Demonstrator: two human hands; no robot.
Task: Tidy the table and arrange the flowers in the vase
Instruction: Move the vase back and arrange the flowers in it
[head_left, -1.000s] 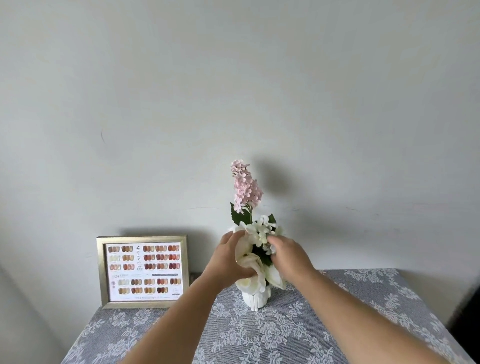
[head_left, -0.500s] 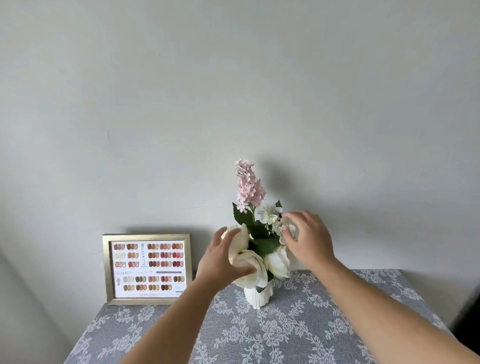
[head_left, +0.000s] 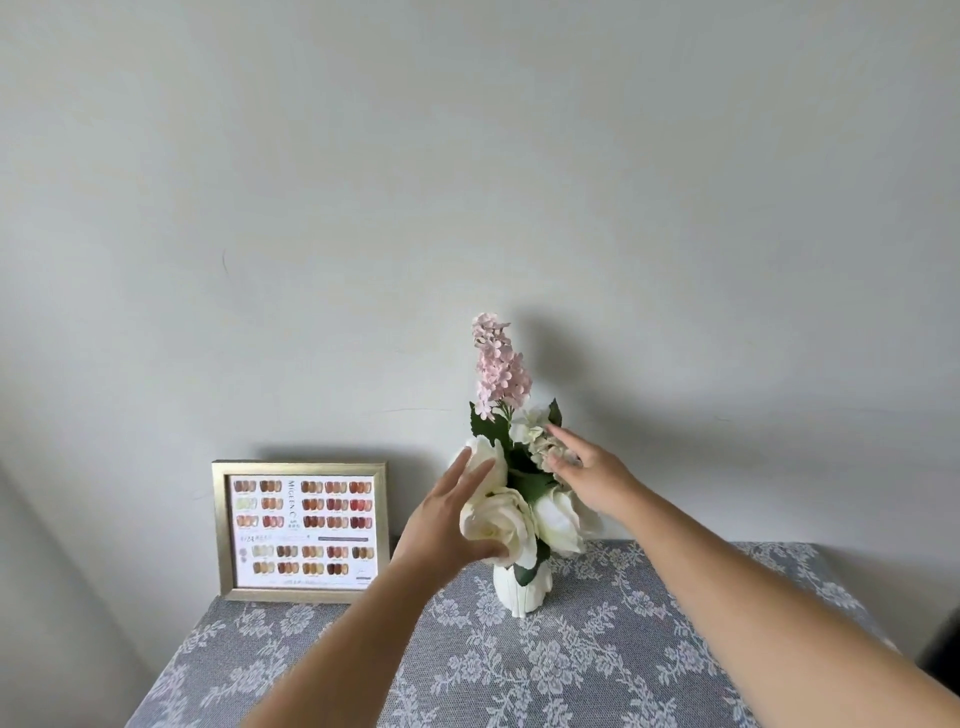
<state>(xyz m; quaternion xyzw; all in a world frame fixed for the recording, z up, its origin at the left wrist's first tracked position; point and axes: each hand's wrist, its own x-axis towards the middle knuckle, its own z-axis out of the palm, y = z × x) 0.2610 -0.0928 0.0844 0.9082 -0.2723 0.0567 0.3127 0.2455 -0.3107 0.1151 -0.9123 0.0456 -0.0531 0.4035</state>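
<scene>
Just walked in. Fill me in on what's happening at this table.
A person is arranging artificial flowers in a small white vase that stands on a table with a grey lace tablecloth. The left hand is open against the large white roses, thumb under one bloom. The right hand touches the small white blossoms with spread fingers. A tall pink flower spike stands upright above them. A gold-framed colour chart leans against the wall to the left of the vase.

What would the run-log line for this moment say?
step: arranging flowers | left hand: open, against white rose | right hand: open, fingertips on small white blossoms | white vase: upright on tablecloth
</scene>
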